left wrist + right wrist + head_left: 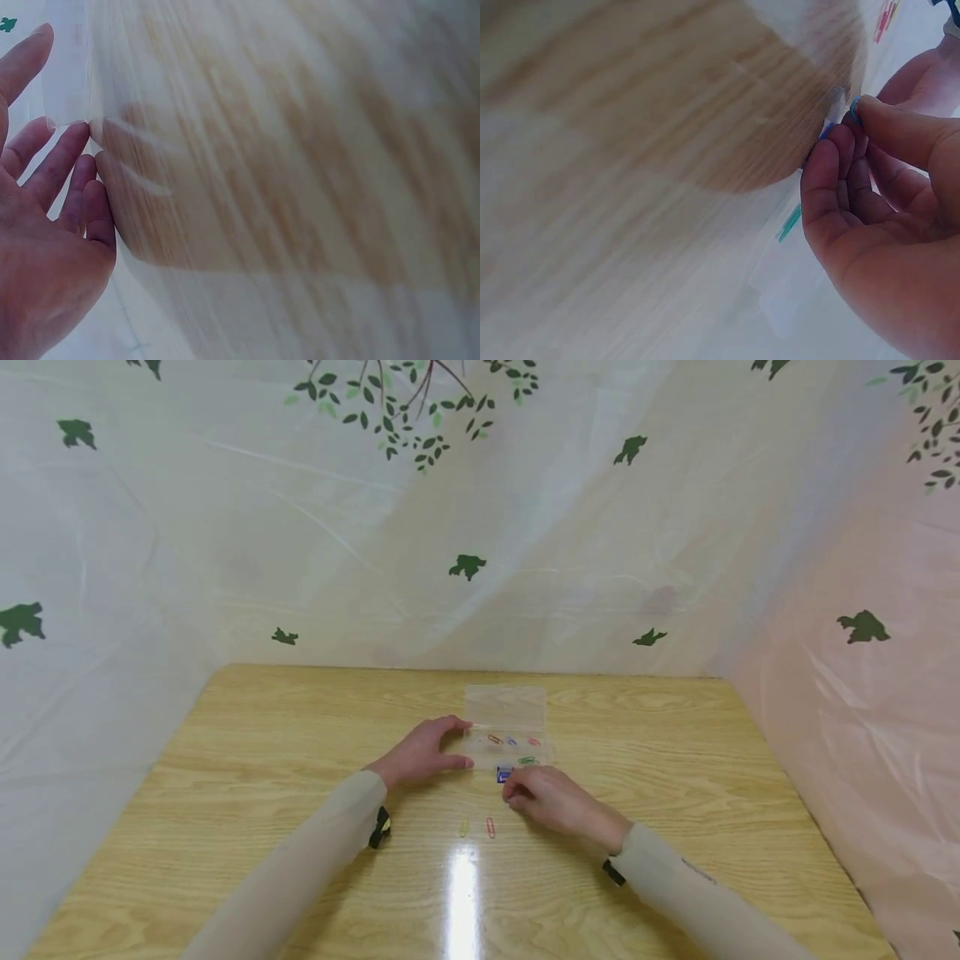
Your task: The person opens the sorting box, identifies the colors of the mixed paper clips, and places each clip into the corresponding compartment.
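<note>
A clear plastic box (504,708) lies with its lid raised on the far side, and several coloured paper clips (495,739) are in its base. My left hand (423,750) is at the box's left side, thumb and forefinger spread, fingertips touching its edge. In front of the box, my right hand (553,797) pinches a small blue paper clip (856,110) between thumb and fingertips. Beside those fingers is a small blue and white piece (505,774), partly covered; whether it is attached to the box I cannot tell.
Nearer on the wooden table (300,710) lie a yellow paper clip (463,827) and a red paper clip (491,827). Light glares off the tabletop just in front of them. Pale sheeting (337,568) with leaf patterns hangs behind the table and along both sides.
</note>
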`<state>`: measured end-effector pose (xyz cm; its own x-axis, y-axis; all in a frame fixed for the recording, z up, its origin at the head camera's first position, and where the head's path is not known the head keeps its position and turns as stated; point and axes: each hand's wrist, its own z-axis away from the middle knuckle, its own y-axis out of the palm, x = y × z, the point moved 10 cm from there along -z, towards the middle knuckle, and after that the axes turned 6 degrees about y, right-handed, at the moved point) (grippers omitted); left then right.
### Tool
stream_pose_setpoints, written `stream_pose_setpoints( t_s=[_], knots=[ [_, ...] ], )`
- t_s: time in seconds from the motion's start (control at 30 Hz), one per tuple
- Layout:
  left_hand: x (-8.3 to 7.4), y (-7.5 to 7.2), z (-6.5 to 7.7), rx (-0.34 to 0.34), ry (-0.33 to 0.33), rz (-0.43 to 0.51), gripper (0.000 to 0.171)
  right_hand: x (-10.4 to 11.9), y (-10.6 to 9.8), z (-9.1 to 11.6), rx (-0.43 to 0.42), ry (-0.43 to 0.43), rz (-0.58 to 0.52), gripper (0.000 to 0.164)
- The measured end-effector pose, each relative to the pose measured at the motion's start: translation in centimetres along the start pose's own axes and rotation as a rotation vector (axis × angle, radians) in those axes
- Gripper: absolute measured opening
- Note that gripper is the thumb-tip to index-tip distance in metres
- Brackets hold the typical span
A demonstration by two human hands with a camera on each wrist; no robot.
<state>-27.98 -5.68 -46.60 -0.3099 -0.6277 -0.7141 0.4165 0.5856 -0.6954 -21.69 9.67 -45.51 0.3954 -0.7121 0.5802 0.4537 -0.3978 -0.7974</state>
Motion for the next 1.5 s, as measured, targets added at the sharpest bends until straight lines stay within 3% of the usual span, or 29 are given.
stream_pose_setpoints(
  t_s=[0.4, 0.77, 1.1, 1.5],
  knots=[
    [0.0, 0.0, 0.0, -0.001, -0.001, 0.003, 0.065, -0.3, -1.7, 0.7, -0.094, 0.043, -0.071, 0.010],
    [0.2, 0.0, -0.2, -0.002, -0.010, 0.002, 0.065, 0.4, -4.2, 0.4, -0.227, -0.051, -0.097, 0.009],
    [0.4, 0.2, -0.3, -0.009, -0.001, 0.021, 0.064, -0.1, -5.8, 0.4, -0.281, 0.000, -0.174, 0.009],
    [0.2, 0.1, -0.3, -0.018, 0.034, -0.021, 0.063, -0.7, -7.1, -0.4, -0.352, 0.037, -0.221, 0.013]
  ],
)
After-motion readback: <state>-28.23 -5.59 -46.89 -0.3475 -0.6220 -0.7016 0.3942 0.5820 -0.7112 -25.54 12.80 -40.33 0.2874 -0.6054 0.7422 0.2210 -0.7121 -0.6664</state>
